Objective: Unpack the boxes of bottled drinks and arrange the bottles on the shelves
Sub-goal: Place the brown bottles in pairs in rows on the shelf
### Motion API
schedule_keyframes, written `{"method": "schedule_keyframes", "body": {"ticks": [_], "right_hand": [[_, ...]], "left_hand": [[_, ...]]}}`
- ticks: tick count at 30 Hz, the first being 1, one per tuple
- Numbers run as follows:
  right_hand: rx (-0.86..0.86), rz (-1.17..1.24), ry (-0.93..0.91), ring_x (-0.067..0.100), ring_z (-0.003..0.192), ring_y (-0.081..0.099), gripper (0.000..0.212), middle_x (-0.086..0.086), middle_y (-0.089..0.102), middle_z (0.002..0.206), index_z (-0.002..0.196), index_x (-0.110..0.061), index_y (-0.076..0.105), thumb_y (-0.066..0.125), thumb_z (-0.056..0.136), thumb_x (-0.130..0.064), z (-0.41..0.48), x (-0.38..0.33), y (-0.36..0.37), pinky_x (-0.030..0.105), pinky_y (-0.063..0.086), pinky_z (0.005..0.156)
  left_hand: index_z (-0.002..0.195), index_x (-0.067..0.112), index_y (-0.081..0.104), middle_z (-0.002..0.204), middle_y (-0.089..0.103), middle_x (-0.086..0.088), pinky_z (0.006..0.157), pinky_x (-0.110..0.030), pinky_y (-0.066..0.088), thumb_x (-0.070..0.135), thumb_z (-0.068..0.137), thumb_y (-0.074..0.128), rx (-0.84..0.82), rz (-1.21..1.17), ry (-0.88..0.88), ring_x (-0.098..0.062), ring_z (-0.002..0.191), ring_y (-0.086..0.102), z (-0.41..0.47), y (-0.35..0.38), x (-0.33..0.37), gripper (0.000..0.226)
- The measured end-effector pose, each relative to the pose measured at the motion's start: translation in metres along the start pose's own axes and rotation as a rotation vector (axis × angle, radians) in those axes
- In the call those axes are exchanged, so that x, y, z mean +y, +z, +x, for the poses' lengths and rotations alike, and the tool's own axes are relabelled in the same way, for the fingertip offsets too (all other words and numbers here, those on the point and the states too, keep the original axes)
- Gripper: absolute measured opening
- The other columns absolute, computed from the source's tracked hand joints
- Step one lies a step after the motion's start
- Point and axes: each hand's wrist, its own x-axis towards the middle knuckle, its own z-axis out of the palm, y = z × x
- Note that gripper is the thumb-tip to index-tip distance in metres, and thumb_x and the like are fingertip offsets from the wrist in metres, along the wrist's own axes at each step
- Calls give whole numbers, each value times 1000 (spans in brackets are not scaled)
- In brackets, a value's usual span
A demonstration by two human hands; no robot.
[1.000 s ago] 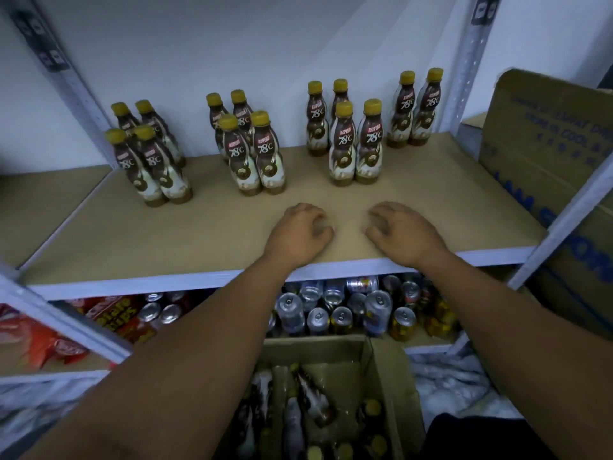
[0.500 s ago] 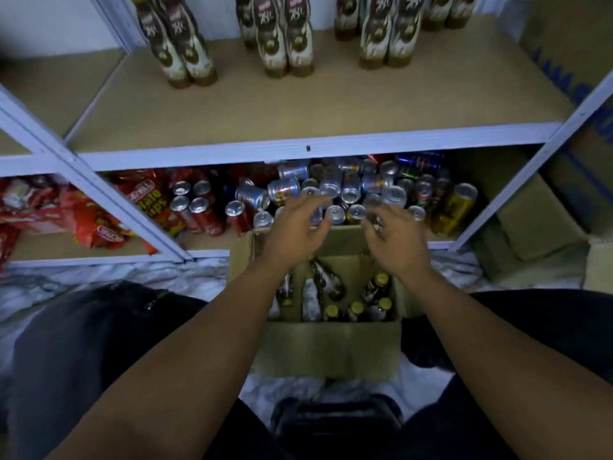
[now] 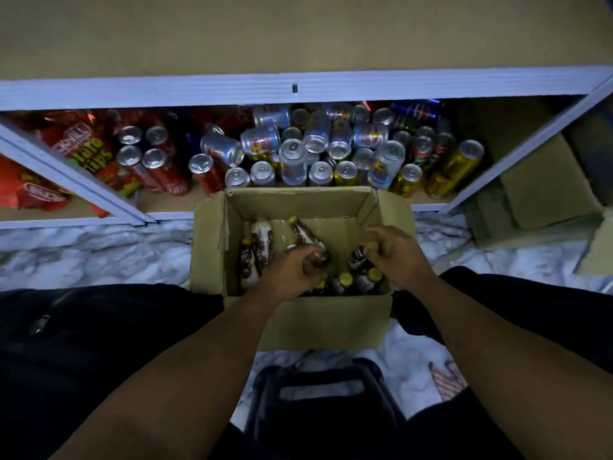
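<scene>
Picking step: left hand [image 3: 292, 272] gripping lying bottle [image 3: 306, 239], right hand [image 3: 399, 257] curling round second bottle [image 3: 360, 257] in box [image 3: 325, 315]. Next: lifting both clear onto shelf [image 3: 298, 34] above hands.

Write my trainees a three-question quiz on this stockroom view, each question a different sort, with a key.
1. True or false: the cardboard box stands on a shelf.
2. The bottles in the box have caps of which colour? A red, B yellow, C blue.
3. Fill in: the lower shelf behind the box holds mostly drink ____.
Key: 1 false, it stands on the floor; 2 B; 3 cans.
</scene>
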Motion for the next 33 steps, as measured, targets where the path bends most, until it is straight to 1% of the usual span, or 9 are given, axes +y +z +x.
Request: {"method": "schedule_keyframes", "body": {"ticks": [3,6,9,14,18,21,24,29,33], "right_hand": [[-56,-51,-28,31,130,52,51,10,64,131,136,-22,61,76,87,-22,9,17,7,42,44,105],[-62,-147,-62,29,140,43,55,6,64,132,135,-23,62,79,82,-22,16,32,13,52,16,124],[-61,-233,-132,26,146,32,60,7,65,130,137,-23,61,79,79,-20,23,38,15,51,-3,124],[7,-298,-244,21,136,32,64,19,66,113,130,-18,66,84,69,-12,31,49,19,43,-6,121],[140,-263,-282,22,123,46,56,12,69,97,125,-14,66,85,73,-16,37,45,20,40,-10,125],[167,-174,-255,26,101,62,53,8,73,89,134,-22,56,76,85,-27,52,28,20,40,9,127],[104,-35,-176,34,97,67,55,5,70,121,143,-37,43,66,93,-39,63,12,23,44,52,97],[118,9,-161,30,82,68,55,7,70,118,143,-40,39,65,94,-38,84,-1,36,43,58,79],[143,62,-108,31,101,69,52,9,70,122,141,-31,52,71,93,-29,98,-8,48,42,59,81]], "left_hand": [[141,24,59,119,63,8,80,-6,42,25,87,81,-71,0,-35,-7,114,58,7,14,-11,59],[141,24,59,130,66,2,91,-22,49,22,83,84,-116,-30,-80,-14,120,61,14,27,-27,62],[140,23,60,132,67,0,99,-30,52,17,82,85,-120,-57,-117,-15,120,61,20,32,-32,63],[127,20,68,123,70,0,97,-32,52,15,80,86,-137,-2,-78,-16,113,63,27,34,-37,50],[108,19,75,109,74,3,88,-32,53,17,84,82,-48,-24,-81,-16,103,66,28,30,-37,25],[111,20,75,107,75,7,90,-29,52,18,87,80,90,-143,-102,-9,102,66,35,12,-34,25],[106,22,75,98,75,12,84,-28,54,20,87,80,195,-184,-85,-1,93,67,46,-10,-27,21],[112,24,76,104,76,8,93,-35,56,28,83,82,339,-157,-130,-11,102,68,65,-41,-33,29],[120,22,74,109,75,-1,99,-42,54,32,85,80,335,-103,-185,-22,113,65,80,-54,-42,37]]}}
